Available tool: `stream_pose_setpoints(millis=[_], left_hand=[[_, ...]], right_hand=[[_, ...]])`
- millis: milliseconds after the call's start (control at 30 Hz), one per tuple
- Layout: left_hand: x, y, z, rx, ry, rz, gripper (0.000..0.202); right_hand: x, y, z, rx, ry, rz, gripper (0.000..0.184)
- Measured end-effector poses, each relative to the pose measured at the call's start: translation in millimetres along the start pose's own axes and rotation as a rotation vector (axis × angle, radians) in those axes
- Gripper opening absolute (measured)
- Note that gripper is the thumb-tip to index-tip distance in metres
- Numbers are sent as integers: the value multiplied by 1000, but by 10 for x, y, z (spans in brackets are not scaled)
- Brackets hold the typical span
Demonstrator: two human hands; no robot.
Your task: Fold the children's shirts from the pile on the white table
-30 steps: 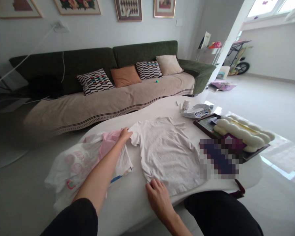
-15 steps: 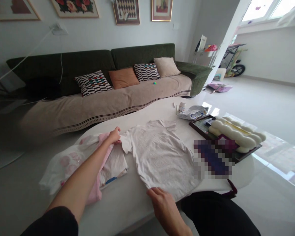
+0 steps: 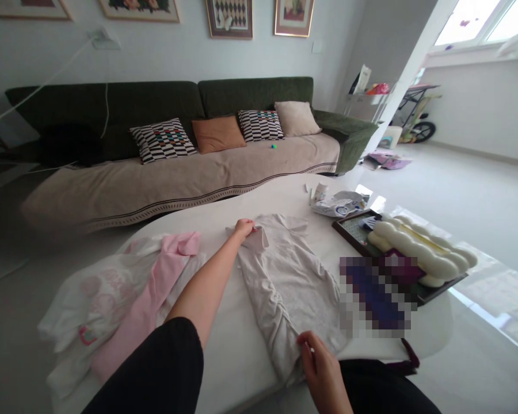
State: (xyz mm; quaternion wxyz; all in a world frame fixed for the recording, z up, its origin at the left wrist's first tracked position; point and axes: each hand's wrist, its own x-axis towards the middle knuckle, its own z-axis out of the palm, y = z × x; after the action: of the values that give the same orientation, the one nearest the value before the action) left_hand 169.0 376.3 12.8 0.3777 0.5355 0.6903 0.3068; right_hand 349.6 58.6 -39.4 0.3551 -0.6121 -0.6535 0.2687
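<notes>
A pale grey-white T-shirt [image 3: 293, 276] lies on the white table [image 3: 224, 345] in front of me. Its left side is folded inward, with a sleeve turned over onto the body. My left hand [image 3: 244, 228] is closed on the shirt near that sleeve and shoulder. Down at the hem, my right hand [image 3: 322, 365] pinches the near edge of the cloth between thumb and fingers. Left of the shirt, beyond my left forearm, lie a pink garment [image 3: 155, 287] and white cloth with a pink print [image 3: 99, 287].
At the right, a dark tray [image 3: 440, 284] bears a cream cloud-shaped object [image 3: 423, 247]. A pixelated patch covers something beside it. Behind the shirt are a crumpled white packet [image 3: 341, 204] and a small white bottle [image 3: 320, 191]. A green sofa [image 3: 259, 92] stands beyond the table.
Both hands have moved rightward with the shirt's left edge, folding it over the body. The pink garment and white cloth show more fully at the left.
</notes>
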Motion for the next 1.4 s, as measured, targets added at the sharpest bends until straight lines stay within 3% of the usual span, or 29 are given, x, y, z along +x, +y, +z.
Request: stream_pose_setpoints(millis=[100, 167, 267, 400, 533, 733, 900, 1000, 1067, 1133, 1200, 1267, 1333, 1400], left_hand=[[5, -66, 57, -30, -4, 70, 38], [27, -108, -37, 31, 58, 194, 50], [80, -216, -285, 300, 194, 351, 51], [143, -451, -573, 474, 174, 254, 39], [192, -591, -655, 542, 84, 217, 24], [289, -458, -633, 587, 71, 287, 27], [303, -434, -605, 692, 89, 191, 21], [207, -399, -529, 751, 184, 168, 27], [74, -350, -434, 764, 272, 259, 36], [-103, -324, -307, 749, 287, 412, 42], [-293, -362, -165, 729, 192, 502, 45], [-454, -468, -47, 724, 43, 468, 52], [-551, -606, 6, 724, -61, 397, 57], [-576, -730, -30, 725, -91, 368, 58]], right_hand=[[0, 21, -7, 3, -51, 19, 28], [-4, -8, -39, -12, -77, 52, 28], [-10, -75, -82, -64, -69, 95, 26], [-14, -126, -59, -115, -20, 136, 22], [-7, -90, 5, -94, 13, 102, 18], [-16, -42, 34, -39, 36, 65, 19], [-29, 17, 39, -74, 18, 12, 18], [-31, -40, 8, -209, 7, 29, 18], [-16, -141, -12, -350, 64, 59, 21], [14, -253, 2, -438, 112, 3, 25], [48, -336, 69, -455, 61, -134, 32], [67, -381, 191, -469, -42, -217, 43], [53, -413, 347, -499, -90, -179, 53], [-3, -472, 512, -507, -86, -107, 59]])
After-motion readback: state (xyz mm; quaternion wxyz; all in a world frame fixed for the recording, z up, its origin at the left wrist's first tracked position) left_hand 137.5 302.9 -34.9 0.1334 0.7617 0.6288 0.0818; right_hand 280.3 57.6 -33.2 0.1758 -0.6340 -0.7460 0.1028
